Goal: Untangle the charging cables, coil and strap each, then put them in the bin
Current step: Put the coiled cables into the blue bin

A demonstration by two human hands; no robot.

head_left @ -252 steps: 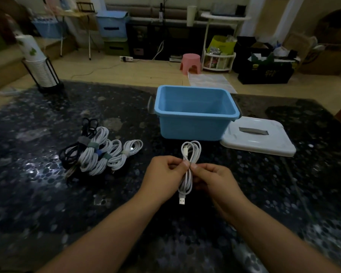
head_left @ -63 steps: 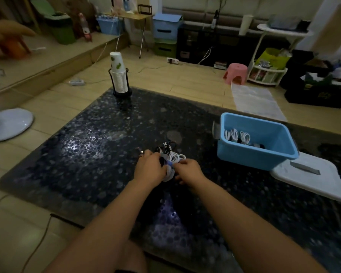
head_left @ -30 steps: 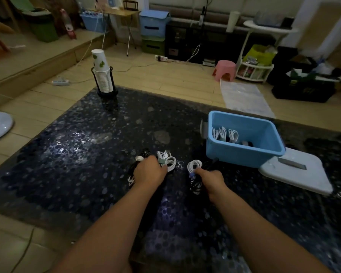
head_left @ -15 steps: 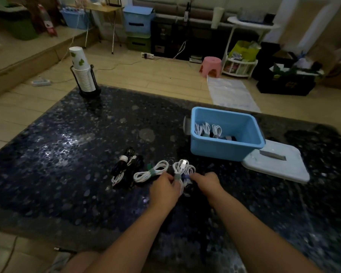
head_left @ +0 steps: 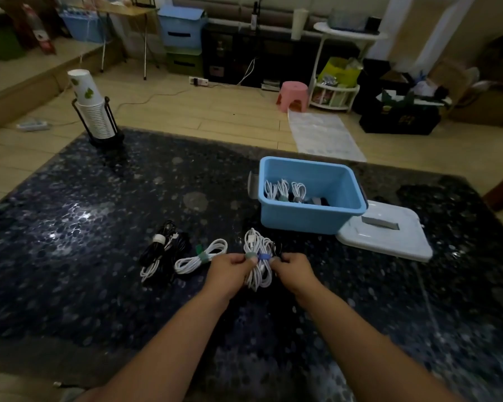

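Observation:
My left hand (head_left: 230,269) pinches a coiled white cable (head_left: 251,242) at its green strap. Beside it my right hand (head_left: 292,268) pinches a second white coil (head_left: 264,278) at a blue strap, with a bit of black cable behind. Both coils are held together just above the dark table. To the left on the table lie a white coil with a green strap (head_left: 201,255) and a black and white bundle (head_left: 160,250). The blue bin (head_left: 311,219) stands behind my hands with several strapped white coils (head_left: 285,190) inside.
The bin's white lid (head_left: 386,236) lies flat to the right of the bin. A stack of paper cups in a black holder (head_left: 95,114) stands at the table's far left corner. Stools, boxes and shelves stand on the floor beyond the dark speckled table (head_left: 70,227).
The view shifted left and back to centre. My hands separated coils from the pile, leaving two bundles on the left, and now hold two white coils together; several coils now lie in the bin.

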